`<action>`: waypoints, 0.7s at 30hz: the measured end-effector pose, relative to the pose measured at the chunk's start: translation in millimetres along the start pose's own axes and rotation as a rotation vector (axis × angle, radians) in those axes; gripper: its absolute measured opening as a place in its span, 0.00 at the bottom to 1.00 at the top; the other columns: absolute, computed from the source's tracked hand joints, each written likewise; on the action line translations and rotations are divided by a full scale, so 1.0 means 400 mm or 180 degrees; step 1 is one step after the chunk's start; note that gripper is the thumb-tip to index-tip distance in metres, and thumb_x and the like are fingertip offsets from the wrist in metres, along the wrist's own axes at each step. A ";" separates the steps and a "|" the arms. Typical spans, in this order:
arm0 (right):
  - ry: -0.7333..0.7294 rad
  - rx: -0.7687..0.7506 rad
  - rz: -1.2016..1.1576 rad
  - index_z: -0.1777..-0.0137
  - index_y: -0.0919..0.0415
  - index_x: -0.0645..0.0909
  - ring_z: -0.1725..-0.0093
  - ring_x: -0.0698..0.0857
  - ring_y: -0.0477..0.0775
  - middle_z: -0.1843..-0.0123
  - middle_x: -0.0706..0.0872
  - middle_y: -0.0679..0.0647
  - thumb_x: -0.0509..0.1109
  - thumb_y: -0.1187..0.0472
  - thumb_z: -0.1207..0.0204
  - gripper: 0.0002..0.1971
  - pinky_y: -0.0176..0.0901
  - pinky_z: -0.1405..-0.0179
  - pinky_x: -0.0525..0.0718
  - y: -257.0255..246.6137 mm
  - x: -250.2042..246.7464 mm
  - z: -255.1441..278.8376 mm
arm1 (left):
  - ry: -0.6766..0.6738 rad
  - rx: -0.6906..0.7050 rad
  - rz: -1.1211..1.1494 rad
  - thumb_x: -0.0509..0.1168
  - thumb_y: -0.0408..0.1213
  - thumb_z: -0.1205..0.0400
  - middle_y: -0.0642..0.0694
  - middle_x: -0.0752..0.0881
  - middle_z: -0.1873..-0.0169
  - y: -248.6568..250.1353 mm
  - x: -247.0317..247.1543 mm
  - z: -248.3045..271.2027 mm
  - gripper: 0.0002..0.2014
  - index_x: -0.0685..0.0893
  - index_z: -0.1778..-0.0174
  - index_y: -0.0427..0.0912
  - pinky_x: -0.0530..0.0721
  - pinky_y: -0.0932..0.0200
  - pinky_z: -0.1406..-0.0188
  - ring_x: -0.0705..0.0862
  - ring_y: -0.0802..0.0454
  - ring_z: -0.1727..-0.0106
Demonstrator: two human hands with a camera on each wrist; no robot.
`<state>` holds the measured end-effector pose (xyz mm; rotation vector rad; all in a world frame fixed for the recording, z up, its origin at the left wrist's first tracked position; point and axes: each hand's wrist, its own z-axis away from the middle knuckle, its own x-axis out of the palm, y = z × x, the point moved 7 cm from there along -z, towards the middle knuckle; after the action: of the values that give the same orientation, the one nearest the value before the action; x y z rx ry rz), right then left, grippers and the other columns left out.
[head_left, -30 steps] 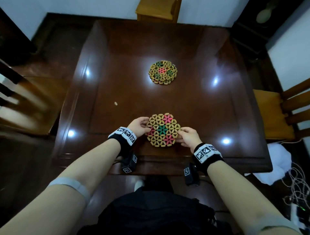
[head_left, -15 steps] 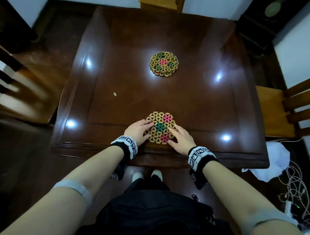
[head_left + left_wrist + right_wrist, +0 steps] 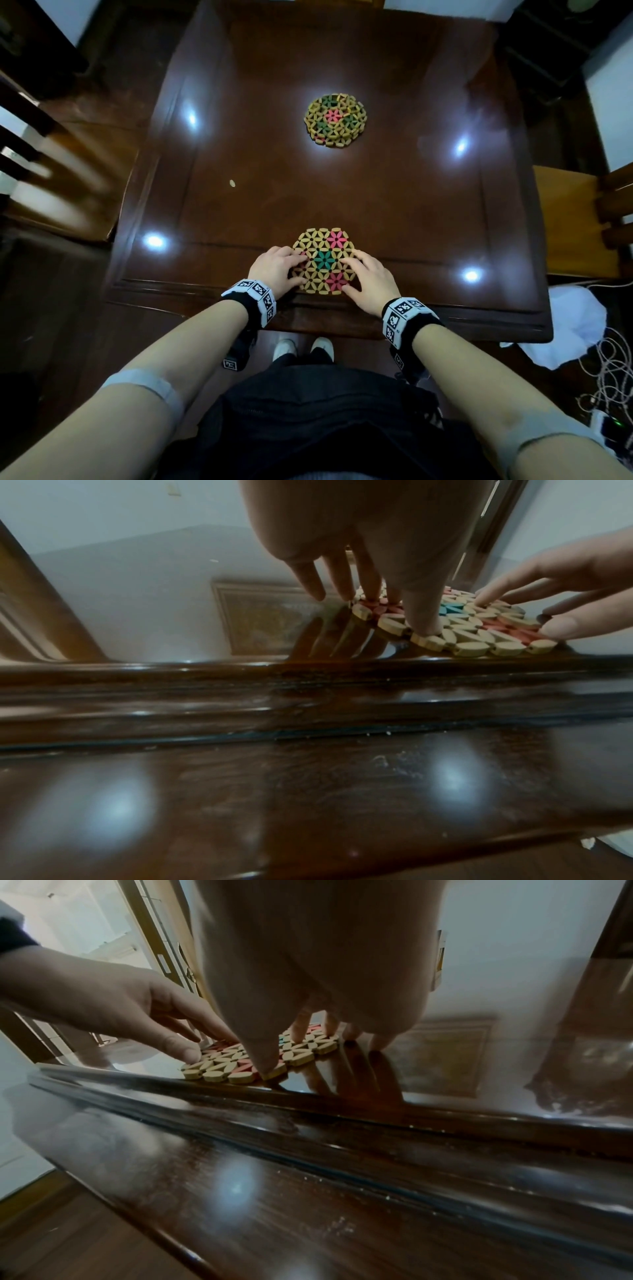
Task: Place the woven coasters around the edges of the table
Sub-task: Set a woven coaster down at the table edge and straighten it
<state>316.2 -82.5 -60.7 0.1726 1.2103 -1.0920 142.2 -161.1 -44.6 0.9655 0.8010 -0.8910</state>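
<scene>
A hexagonal woven coaster (image 3: 323, 260) of tan beads with pink and green flowers lies flat by the near edge of the dark wooden table (image 3: 239, 205). My left hand (image 3: 277, 270) rests on its left side with straight fingers; my right hand (image 3: 368, 277) rests on its right side the same way. The left wrist view shows the coaster (image 3: 479, 631) flat under my left hand's (image 3: 373, 599) fingers. The right wrist view shows the coaster (image 3: 219, 1066) under my right hand (image 3: 301, 1047). A stack of coasters (image 3: 335, 120) sits at the table's middle, farther away.
A small tan bead (image 3: 233, 183) lies on the table's left part. Wooden chairs stand at the left (image 3: 68, 192) and right (image 3: 575, 222). White cloth (image 3: 565, 329) and cables (image 3: 613, 370) lie on the floor at the right.
The coaster has come nearer to the table's near edge. Both hands went from pinching its sides to lying flat on top of it.
</scene>
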 end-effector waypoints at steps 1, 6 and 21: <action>-0.0005 -0.0008 0.0009 0.22 0.47 0.65 0.16 0.58 0.56 0.15 0.59 0.51 0.67 0.49 0.22 0.29 0.56 0.20 0.62 -0.001 0.000 0.000 | 0.0000 -0.0011 0.0000 0.67 0.52 0.21 0.49 0.78 0.30 -0.001 0.001 0.001 0.28 0.74 0.25 0.50 0.73 0.53 0.28 0.73 0.48 0.28; 0.0013 -0.0001 0.0004 0.22 0.47 0.65 0.16 0.58 0.55 0.15 0.59 0.51 0.67 0.49 0.22 0.29 0.55 0.19 0.62 -0.001 0.001 0.002 | 0.0018 -0.0037 0.0000 0.67 0.51 0.21 0.50 0.76 0.27 -0.001 0.005 0.001 0.28 0.73 0.24 0.50 0.71 0.53 0.26 0.72 0.48 0.25; 0.0074 -0.0021 0.0064 0.22 0.46 0.65 0.16 0.59 0.53 0.16 0.60 0.50 0.66 0.46 0.22 0.29 0.53 0.20 0.63 0.000 0.003 0.009 | -0.0081 -0.0139 -0.0100 0.67 0.51 0.21 0.50 0.74 0.24 0.004 0.008 -0.001 0.28 0.72 0.24 0.52 0.72 0.48 0.25 0.68 0.48 0.21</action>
<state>318.5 -85.7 -60.3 0.1926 1.2305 -1.0710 144.7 -161.3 -46.8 0.9037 0.8127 -0.9076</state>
